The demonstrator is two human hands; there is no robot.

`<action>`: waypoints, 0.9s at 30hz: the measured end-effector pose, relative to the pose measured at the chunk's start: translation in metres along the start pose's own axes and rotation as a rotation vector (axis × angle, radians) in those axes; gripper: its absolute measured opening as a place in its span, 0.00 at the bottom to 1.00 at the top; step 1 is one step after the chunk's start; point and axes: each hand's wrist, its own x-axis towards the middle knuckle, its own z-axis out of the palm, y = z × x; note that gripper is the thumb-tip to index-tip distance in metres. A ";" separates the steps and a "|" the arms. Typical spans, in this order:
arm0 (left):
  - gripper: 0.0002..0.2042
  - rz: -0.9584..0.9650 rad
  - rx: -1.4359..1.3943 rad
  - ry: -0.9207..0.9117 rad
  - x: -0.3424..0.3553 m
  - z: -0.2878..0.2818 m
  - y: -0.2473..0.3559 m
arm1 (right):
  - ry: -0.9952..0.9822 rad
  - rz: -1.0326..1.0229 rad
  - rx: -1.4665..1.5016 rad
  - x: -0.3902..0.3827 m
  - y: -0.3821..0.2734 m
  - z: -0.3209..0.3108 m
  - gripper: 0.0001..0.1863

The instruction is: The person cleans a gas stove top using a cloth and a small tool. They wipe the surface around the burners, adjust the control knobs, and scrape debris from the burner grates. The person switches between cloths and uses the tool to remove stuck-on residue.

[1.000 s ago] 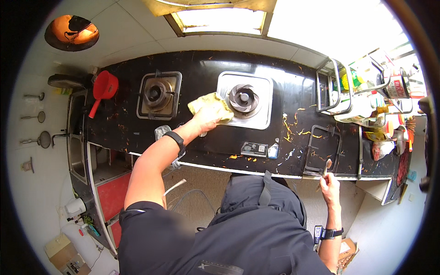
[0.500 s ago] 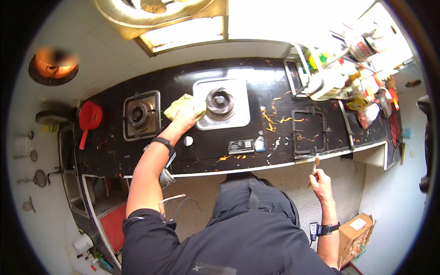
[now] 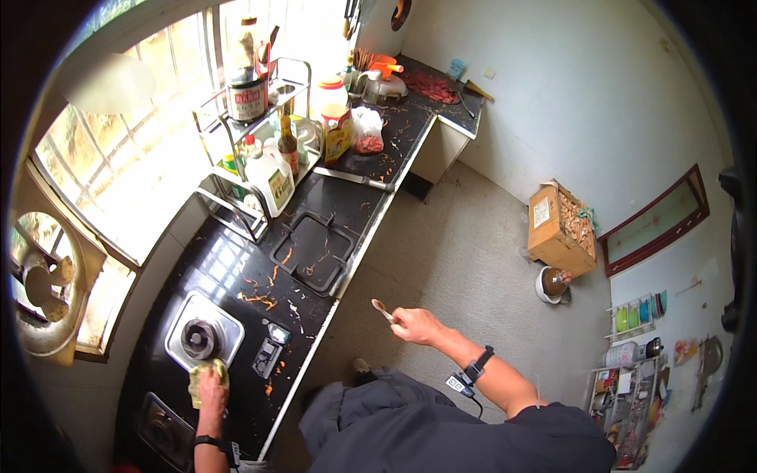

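At the lower left, my left hand (image 3: 211, 389) presses a yellow-green cloth (image 3: 195, 385) onto the black counter (image 3: 236, 370). The cloth touches the near corner of a square silver burner tray (image 3: 229, 333), which has a dark round burner (image 3: 199, 339) in its middle. Out over the floor, my right hand (image 3: 415, 325) is closed round the pale handle of a small spoon-like utensil (image 3: 380, 306); its rounded brown end points toward the counter. A second burner plate (image 3: 163, 426) lies in shadow beside my left hand.
Food scraps and a flat black packet (image 3: 266, 359) lie on the counter near a square pot stand (image 3: 300, 276). Beyond are a long metal blade (image 3: 347, 176), a rack with a white jug (image 3: 277, 189) and a brown bottle (image 3: 289, 150). A cardboard box (image 3: 544, 225) stands on the floor.
My view has swung to the right, bringing the far counter end and floor into sight. The cloth stays under my left hand beside the burner tray. My right hand has moved away from the counter edge.
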 end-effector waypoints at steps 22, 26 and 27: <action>0.21 0.130 0.001 -0.060 -0.010 -0.024 -0.048 | 0.121 0.063 0.215 -0.056 -0.154 0.092 0.04; 0.17 0.134 -0.090 -0.156 0.003 -0.016 -0.042 | 0.157 0.171 0.154 -0.090 -0.134 0.095 0.06; 0.15 0.066 -0.151 -0.221 0.010 -0.011 -0.032 | 0.178 0.180 0.124 -0.097 -0.130 0.097 0.06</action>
